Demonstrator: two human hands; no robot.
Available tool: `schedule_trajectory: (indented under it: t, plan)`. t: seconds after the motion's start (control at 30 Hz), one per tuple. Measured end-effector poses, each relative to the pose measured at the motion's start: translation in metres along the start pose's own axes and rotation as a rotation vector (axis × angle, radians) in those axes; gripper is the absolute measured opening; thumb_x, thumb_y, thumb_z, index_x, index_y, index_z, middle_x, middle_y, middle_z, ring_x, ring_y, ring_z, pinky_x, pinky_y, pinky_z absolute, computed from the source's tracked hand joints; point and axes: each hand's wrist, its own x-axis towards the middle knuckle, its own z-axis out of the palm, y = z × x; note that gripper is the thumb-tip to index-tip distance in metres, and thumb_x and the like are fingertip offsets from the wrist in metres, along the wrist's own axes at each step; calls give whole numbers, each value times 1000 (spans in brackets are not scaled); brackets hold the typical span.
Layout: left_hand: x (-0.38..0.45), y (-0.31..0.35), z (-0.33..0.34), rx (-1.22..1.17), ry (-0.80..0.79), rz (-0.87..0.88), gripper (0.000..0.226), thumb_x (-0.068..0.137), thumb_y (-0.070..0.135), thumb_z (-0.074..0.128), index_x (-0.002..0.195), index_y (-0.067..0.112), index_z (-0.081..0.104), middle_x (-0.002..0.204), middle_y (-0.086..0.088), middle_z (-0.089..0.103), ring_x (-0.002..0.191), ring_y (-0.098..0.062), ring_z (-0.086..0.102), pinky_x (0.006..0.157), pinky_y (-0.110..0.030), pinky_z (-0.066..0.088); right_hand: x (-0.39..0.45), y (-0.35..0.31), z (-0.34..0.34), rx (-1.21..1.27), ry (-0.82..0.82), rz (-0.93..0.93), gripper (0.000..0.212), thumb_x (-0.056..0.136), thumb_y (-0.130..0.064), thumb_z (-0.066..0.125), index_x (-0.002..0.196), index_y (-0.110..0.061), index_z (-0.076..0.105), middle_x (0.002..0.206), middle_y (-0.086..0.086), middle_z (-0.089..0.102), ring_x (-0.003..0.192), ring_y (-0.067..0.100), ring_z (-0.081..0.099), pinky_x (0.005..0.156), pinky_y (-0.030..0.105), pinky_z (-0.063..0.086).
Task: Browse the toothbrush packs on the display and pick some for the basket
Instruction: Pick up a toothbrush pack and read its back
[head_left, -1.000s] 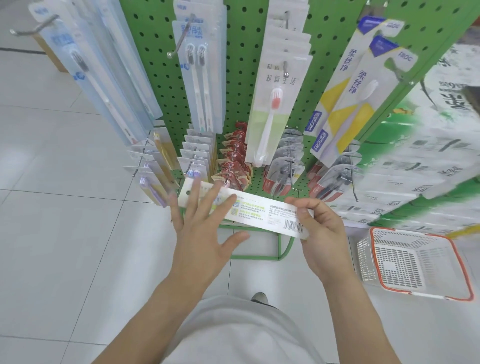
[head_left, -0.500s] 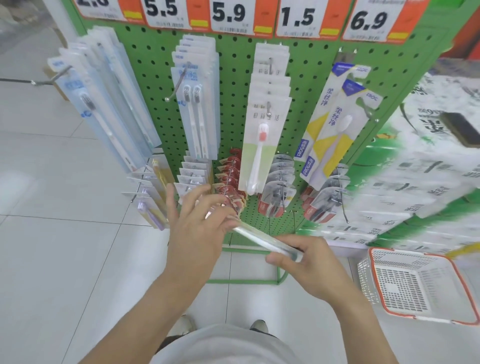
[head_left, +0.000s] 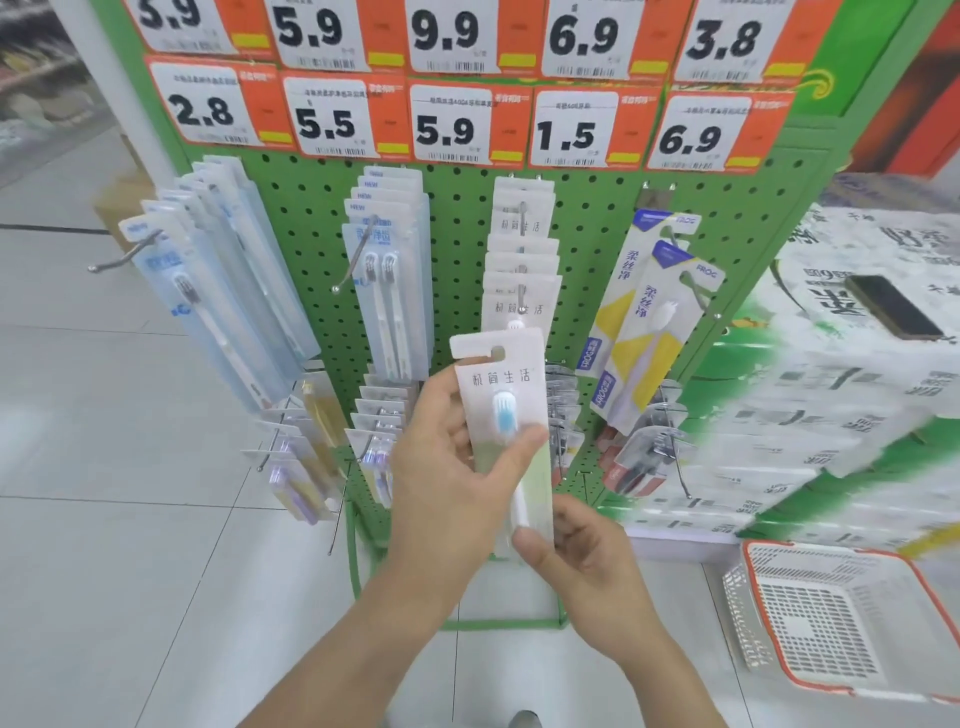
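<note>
I have turned the toothbrush pack from barcode side to front, upright before the display; my left hand and right hand both clamp it; the basket waits lower right, so I judge it chosen.

Basket top open; hooks jut from pegboard.

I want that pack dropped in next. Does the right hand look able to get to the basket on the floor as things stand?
Probably yes. The basket sits open-topped on the floor at the person's right, with nothing between it and the right hand. That hand already has a grip on the toothbrush pack's lower end, but the left hand must let go first.
</note>
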Motion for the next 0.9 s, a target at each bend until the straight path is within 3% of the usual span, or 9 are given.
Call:
schedule_trajectory:
  t: [0.1, 0.2, 0.37, 0.47, 0.53, 0.67, 0.73, 0.83, 0.9]
  plan:
    - [7, 6, 5, 44, -17, 35, 54, 79, 7, 84, 115, 38, 58, 103, 21, 74, 92, -2, 72, 76, -21, 57, 3, -5, 1, 9, 13, 11, 26, 93, -20, 71, 118, -16, 73, 114, 8, 76, 108, 28, 71, 95, 46, 54]
    - [16, 8, 9, 91, -10, 56, 62, 80, 12, 84, 122, 46, 53, 108, 25, 71, 98, -3, 71, 87, -39, 59, 6, -11, 1, -73, 29, 5, 27, 93, -26, 72, 120, -22, 72, 111, 2, 77, 101, 22, 73, 89, 42, 56]
    - [25, 3, 13, 227, 50, 114, 92, 78, 26, 86, 146, 53, 29, 96, 17, 65, 83, -11, 71, 77, -44, 57, 11, -14, 5, -190, 43, -13, 19, 95, -34, 70, 111, -25, 71, 92, -2, 76, 79, 12, 68, 71, 30, 52]
    - [28, -2, 14, 258, 34, 144, 95, 80, 28, 84, 147, 59, 25, 106, 14, 66, 92, -20, 69, 81, -46, 56, 13, -8, 9, -254, 47, -15, 46, 90, -60, 67, 98, -15, 64, 84, 21, 64, 65, 27, 54, 63, 38, 43]
    - [29, -6, 13, 308, 32, 161, 94, 81, 32, 83, 148, 59, 22, 125, 5, 64, 108, -28, 66, 90, -50, 54, 14, -4, 11, -279, 36, -13, 56, 88, -68, 63, 98, -13, 62, 89, 25, 64, 72, 37, 59, 66, 49, 50]
    - [33, -7, 13, 366, 37, 176, 93, 84, 33, 80, 147, 63, 19, 129, 0, 63, 111, -29, 64, 93, -51, 52, 18, -9, 12, -402, 19, -51, 35, 96, -58, 56, 79, -27, 54, 68, -8, 59, 70, 22, 58, 68, 42, 51]
    - [36, -7, 12, 376, 34, 185, 95, 85, 30, 79, 144, 68, 16, 130, 1, 63, 111, -28, 64, 93, -50, 53, 22, -13, 12, -493, 4, -107, 46, 100, -61, 45, 79, -21, 51, 66, -3, 51, 65, 19, 52, 61, 39, 43]
    - [40, -10, 9, 404, 18, 182, 92, 86, 28, 78, 146, 64, 18, 125, 2, 64, 108, -26, 64, 92, -49, 52, 35, -27, 10, -490, 96, -197, 29, 105, -44, 48, 105, -20, 64, 87, -16, 67, 82, -1, 63, 74, 26, 51]
    - [42, -12, 8, 416, 5, 184, 89, 87, 27, 77, 150, 55, 21, 122, 3, 64, 107, -24, 63, 92, -47, 52, 47, -46, 9, -428, 203, -250, 18, 105, -29, 53, 117, -24, 65, 101, -18, 71, 93, 3, 68, 79, 16, 50]
